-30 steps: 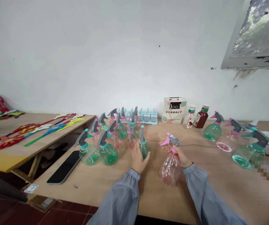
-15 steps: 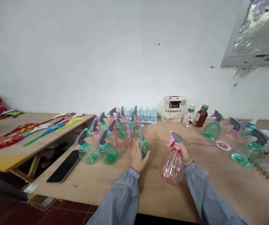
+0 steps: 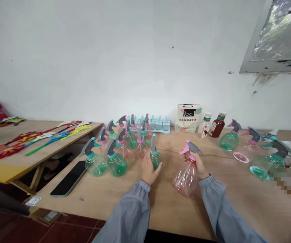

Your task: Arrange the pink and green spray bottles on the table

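My left hand (image 3: 150, 170) is wrapped round a green spray bottle (image 3: 155, 159) with a grey and teal nozzle, which stands upright beside the grouped bottles. My right hand (image 3: 199, 165) grips the neck of a pink spray bottle (image 3: 186, 179); its pink and grey head points left and its body leans, with the base toward the left. Left of my left hand, several green and pink spray bottles stand close together, among them a green one (image 3: 117, 164) at the front. On the right are another green bottle (image 3: 228, 141), a pink one (image 3: 245, 151) and a teal one (image 3: 267, 165).
A black phone (image 3: 69, 179) lies at the table's left edge. Along the wall stand a light blue tray (image 3: 162, 126), a paper bag (image 3: 188, 118) and two drink bottles, one dark (image 3: 217, 125). A second table (image 3: 10, 163) at left holds colourful flower-shaped pieces.
The pink bottle in my right hand has tilted more, its base shifting slightly left and up. My left hand stays on the green bottle.
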A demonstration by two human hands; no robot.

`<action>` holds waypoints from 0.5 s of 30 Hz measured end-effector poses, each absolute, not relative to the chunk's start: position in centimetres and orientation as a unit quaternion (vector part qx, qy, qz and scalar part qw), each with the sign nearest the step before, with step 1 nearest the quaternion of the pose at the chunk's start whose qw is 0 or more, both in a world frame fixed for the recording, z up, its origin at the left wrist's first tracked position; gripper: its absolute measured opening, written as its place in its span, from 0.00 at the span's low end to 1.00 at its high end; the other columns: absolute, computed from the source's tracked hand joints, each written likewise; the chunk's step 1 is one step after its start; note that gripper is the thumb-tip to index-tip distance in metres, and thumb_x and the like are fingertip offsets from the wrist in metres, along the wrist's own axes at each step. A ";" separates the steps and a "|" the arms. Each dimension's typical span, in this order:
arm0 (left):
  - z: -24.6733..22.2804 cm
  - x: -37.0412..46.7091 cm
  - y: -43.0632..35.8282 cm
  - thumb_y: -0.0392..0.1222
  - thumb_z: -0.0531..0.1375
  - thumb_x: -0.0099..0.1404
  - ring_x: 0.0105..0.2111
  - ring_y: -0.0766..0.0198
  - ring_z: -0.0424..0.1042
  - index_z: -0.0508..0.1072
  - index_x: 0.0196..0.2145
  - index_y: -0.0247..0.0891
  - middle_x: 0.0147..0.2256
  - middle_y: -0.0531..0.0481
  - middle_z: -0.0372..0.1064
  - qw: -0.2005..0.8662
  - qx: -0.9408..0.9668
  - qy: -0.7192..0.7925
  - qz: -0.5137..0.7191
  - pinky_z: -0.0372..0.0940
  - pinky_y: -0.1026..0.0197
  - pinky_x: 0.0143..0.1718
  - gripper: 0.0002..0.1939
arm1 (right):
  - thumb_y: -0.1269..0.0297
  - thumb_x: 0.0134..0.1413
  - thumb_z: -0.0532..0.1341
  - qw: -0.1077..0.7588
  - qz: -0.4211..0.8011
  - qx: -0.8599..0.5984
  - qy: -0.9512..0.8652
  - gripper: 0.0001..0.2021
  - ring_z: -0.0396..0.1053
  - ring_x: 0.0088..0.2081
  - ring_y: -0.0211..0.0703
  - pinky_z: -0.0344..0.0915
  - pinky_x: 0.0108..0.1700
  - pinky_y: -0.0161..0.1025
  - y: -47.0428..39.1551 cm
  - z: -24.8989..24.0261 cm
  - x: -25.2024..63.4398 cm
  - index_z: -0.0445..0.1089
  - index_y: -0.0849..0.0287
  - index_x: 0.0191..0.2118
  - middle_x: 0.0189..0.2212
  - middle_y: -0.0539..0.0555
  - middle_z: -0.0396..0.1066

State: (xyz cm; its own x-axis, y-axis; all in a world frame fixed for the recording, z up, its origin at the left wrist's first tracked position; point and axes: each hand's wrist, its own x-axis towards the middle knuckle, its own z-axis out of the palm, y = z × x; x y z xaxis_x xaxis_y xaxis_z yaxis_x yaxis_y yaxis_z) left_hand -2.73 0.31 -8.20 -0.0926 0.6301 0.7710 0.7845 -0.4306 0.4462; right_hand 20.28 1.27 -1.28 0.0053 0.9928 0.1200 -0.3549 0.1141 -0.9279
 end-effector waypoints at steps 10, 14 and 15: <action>-8.5 -2.8 0.5 0.53 0.58 0.64 0.62 0.44 0.59 0.50 0.64 0.33 0.58 0.29 0.59 0.076 -0.665 -0.532 -0.519 0.60 0.40 0.58 0.38 | 0.44 0.41 0.65 0.618 0.535 -0.370 -0.441 0.19 0.75 0.34 0.47 0.73 0.34 0.41 0.6 -1.2 20.4 0.74 0.54 0.34 0.29 0.52 0.77; -8.5 -2.8 0.4 0.53 0.58 0.64 0.62 0.43 0.59 0.49 0.64 0.34 0.59 0.29 0.59 0.078 -0.668 -0.528 -0.519 0.60 0.40 0.58 0.38 | 0.42 0.42 0.66 0.616 0.529 -0.372 -0.450 0.21 0.74 0.32 0.47 0.73 0.33 0.42 0.2 -1.1 20.8 0.74 0.54 0.36 0.32 0.54 0.77; -8.5 -2.8 0.4 0.54 0.58 0.64 0.62 0.43 0.59 0.49 0.65 0.34 0.59 0.29 0.59 0.078 -0.669 -0.527 -0.519 0.60 0.40 0.58 0.38 | 0.42 0.43 0.66 0.620 0.519 -0.370 -0.458 0.22 0.75 0.33 0.48 0.73 0.33 0.43 0.0 -1.1 21.2 0.74 0.54 0.37 0.33 0.54 0.78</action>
State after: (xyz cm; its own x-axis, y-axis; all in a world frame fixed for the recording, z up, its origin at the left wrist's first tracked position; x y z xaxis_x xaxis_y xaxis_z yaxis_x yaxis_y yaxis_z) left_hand -2.80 0.43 -8.50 -0.0937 0.6232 0.7765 0.7858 -0.4327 0.4420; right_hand 21.17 -0.02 -1.06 0.0414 0.9820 0.1844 -0.3045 0.1882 -0.9337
